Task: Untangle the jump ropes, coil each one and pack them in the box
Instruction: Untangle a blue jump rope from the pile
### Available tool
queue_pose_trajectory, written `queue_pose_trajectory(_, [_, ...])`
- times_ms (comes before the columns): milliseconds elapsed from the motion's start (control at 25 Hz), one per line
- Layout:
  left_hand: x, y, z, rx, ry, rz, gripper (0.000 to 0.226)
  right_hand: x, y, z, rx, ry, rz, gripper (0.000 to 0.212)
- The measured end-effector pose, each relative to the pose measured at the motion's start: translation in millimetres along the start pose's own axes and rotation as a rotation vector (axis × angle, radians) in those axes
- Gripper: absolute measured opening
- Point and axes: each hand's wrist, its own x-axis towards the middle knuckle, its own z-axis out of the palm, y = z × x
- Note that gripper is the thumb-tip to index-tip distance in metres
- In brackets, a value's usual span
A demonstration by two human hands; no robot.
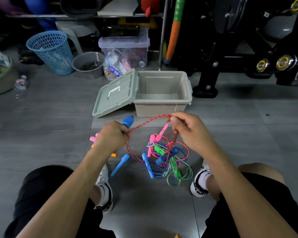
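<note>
The left hand is curled around a blue handle, whose top sticks out above the fingers, and it also grips loops of red rope that hang below the knuckles. From there the red rope arcs up and across to the right hand, whose thumb and fingers pinch it, a strand dropping from that pinch into the tangle of ropes on the floor below and between both hands. The tangle mixes pink, blue and green handles with pink, blue and green cords. A separate blue handle lies just below the left wrist. Beyond the fingers stands the open beige box, its lid leaning against the left side.
</note>
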Motion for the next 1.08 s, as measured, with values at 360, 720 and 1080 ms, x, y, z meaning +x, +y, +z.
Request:
queue_pose_trajectory(360, [-20.1, 36.6, 13.1, -0.553, -0.015, 0.414, 0.007, -9.6, -0.5, 12.4, -0.136, -0.243, 0.068, 0.027])
queue_pose_trajectory(720, [-8.2, 10.2, -9.2, -0.679, 0.143, 0.041, 0.022, -3.9, 34.8, 16.6, -0.414, -0.337, 0.325, 0.022])
queue_pose_trajectory(1080, [-14.3, 10.8, 9.5, -0.316, -0.066, 0.247, 0.009, -8.6, -3.6, 14.9, -0.251, -0.284, 0.002, 0.020])
